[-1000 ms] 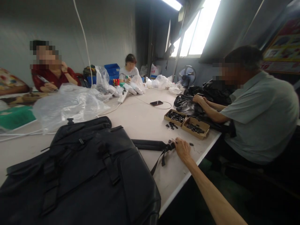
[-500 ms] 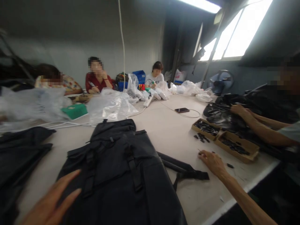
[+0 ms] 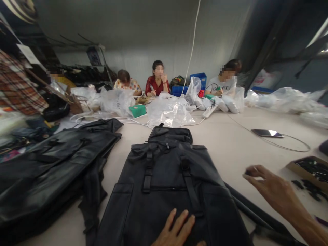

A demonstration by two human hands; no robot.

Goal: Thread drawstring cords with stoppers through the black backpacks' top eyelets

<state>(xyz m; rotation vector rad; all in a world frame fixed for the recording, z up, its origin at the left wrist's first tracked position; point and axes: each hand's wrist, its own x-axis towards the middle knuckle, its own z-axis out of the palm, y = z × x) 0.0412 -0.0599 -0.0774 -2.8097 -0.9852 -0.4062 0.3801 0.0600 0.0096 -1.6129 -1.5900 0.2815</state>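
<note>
A black backpack (image 3: 164, 167) with two buckled front straps lies flat on the table before me, its top flap towards the far side. My left hand (image 3: 176, 230) rests on the lower front of it, fingers spread. Right of the backpack, above the table, my right hand (image 3: 274, 188) pinches a small black piece (image 3: 248, 172) between thumb and fingertips; its exact kind is too small to make out. Loose black plastic pieces (image 3: 311, 189) lie beyond that wrist, beside a cardboard box (image 3: 292, 166) of dark parts.
Another black backpack (image 3: 51, 167) lies on the left. A phone (image 3: 268, 133) and a thin cable loop (image 3: 304, 150) are at the right. Clear plastic bags (image 3: 166, 111), a green box (image 3: 137, 111) and a power strip (image 3: 209, 111) line the far side, where several people sit.
The view has swung left. My right hand has come from near the parts boxes towards the backpack with the small piece. My left hand has come onto the backpack's front.
</note>
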